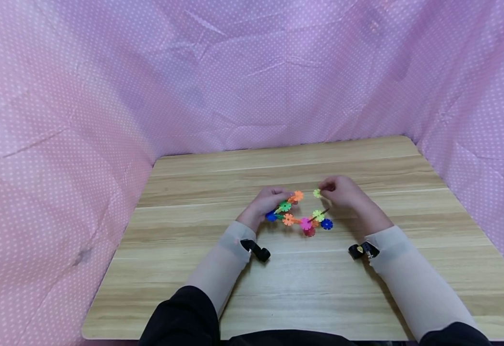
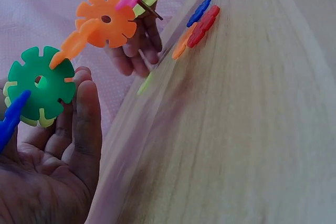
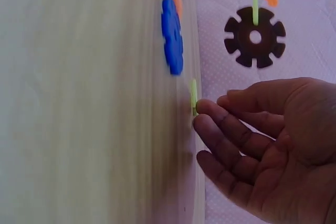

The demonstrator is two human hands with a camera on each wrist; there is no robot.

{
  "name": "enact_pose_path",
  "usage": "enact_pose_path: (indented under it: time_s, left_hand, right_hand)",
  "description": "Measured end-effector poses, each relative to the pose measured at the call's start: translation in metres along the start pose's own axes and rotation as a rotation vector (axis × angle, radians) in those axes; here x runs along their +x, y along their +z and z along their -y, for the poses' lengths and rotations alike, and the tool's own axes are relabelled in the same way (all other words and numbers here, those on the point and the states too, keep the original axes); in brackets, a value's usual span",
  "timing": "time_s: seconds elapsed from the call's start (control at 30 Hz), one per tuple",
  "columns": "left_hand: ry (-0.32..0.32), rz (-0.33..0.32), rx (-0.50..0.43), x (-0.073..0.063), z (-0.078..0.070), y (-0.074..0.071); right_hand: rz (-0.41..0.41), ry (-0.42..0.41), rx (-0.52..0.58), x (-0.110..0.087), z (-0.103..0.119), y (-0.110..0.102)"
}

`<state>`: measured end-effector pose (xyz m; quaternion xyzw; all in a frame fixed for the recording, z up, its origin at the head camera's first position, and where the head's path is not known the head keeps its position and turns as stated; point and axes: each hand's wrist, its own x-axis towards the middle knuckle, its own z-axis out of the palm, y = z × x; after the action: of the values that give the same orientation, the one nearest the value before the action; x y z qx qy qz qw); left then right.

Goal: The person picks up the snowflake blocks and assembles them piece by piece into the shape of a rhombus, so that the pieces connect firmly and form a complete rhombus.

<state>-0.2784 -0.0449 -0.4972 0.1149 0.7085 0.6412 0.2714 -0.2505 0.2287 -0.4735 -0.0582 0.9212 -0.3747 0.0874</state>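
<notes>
My left hand (image 1: 271,202) grips one end of a chain of slotted plastic snowflake discs, its fingers behind the green disc (image 2: 42,85). From there the chain runs through an orange disc (image 2: 106,20) and a pink disc (image 1: 305,224) to a brown disc (image 3: 254,37), raised above the table. My right hand (image 1: 342,192) is low over the tabletop, fingertips at the edge of a loose yellow-green disc (image 3: 193,97). That disc lies on the table; the thumb appears apart from it.
Under the chain, a loose blue disc (image 1: 327,224), a red disc (image 2: 203,26) and an orange disc (image 2: 184,41) lie close together on the wooden table (image 1: 303,298). A pink dotted cloth (image 1: 252,86) hangs around the table's back and sides.
</notes>
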Motion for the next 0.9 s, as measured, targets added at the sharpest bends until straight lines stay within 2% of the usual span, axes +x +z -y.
enact_pose_path:
  time_s: [0.23, 0.4, 0.57, 0.67, 0.9]
  left_hand:
    - [0.014, 0.009, 0.033, 0.001, 0.002, 0.000]
    - [0.015, 0.016, 0.041, 0.003, 0.003, 0.000]
    - [0.008, 0.003, 0.048, 0.003, 0.003, 0.000]
    - [0.008, -0.008, 0.045, 0.002, 0.002, 0.001]
    - [-0.020, -0.055, 0.047, 0.002, 0.002, 0.000]
  right_hand:
    - [0.058, 0.073, -0.036, -0.003, -0.003, -0.006]
    - [0.070, 0.087, -0.080, -0.003, -0.006, -0.006]
    - [0.050, 0.063, -0.051, -0.002, -0.006, -0.006]
    - [0.010, 0.056, -0.021, -0.003, -0.003, -0.005]
    - [-0.073, -0.044, 0.052, -0.002, 0.007, -0.001]
